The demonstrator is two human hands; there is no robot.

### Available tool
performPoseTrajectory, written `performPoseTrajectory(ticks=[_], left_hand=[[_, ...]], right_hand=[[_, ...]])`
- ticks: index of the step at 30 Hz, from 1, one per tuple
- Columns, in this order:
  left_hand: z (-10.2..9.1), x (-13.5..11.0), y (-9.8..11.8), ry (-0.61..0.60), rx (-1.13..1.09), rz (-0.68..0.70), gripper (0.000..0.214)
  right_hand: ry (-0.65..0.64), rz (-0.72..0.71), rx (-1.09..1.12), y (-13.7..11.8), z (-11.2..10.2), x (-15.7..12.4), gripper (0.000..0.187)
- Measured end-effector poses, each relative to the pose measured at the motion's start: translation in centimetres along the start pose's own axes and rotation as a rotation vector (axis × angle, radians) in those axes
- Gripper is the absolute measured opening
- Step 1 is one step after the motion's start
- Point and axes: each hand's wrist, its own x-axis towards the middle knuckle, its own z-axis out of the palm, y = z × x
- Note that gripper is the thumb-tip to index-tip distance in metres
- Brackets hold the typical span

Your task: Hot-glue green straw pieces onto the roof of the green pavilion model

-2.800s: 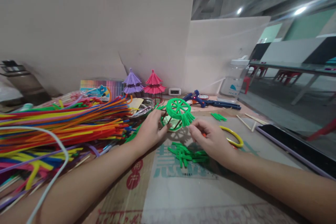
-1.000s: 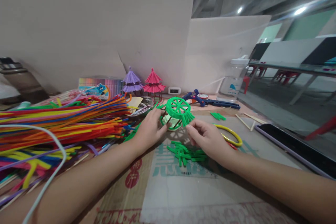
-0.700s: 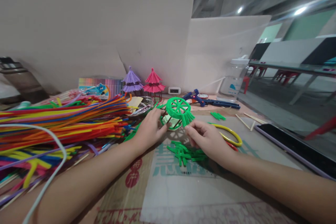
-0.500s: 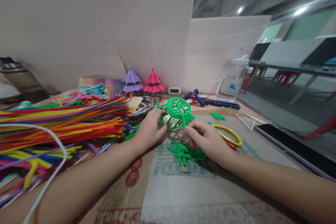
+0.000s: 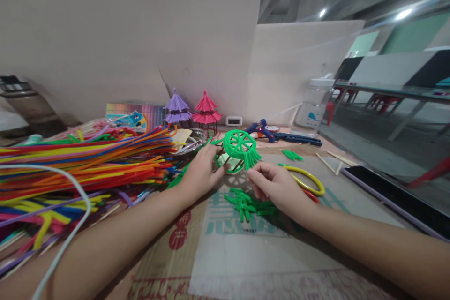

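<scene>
Fringe (image 5: 251, 160) nearer right hand (image 5: 276, 185)
Left hand (image 5: 203, 173) grips frame (image 5: 239, 153) at eight o'clock; right pinches fringe at five.

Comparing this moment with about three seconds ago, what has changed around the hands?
The right hand has shifted slightly left, to the lower ends of the hanging green strips, and more of the yellow loop handle beside it shows. Nothing was visibly taken up or let go. The left hand stays at the green model, and the loose green pieces lie as they were.
</scene>
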Motion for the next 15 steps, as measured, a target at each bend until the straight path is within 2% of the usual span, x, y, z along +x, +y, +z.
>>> performPoseTrajectory(ticks=[11,15], left_hand=[[0.02,-0.07,-0.13,0.004,0.006,0.000,0.024],[0.06,-0.08,-0.24,0.000,0.008,-0.002,0.023]], right_hand=[[-0.014,0.018,-0.055,0.44,0.07,0.14,0.032],[0.058,-0.110,-0.107,0.30,-0.53,0.25,0.038]])
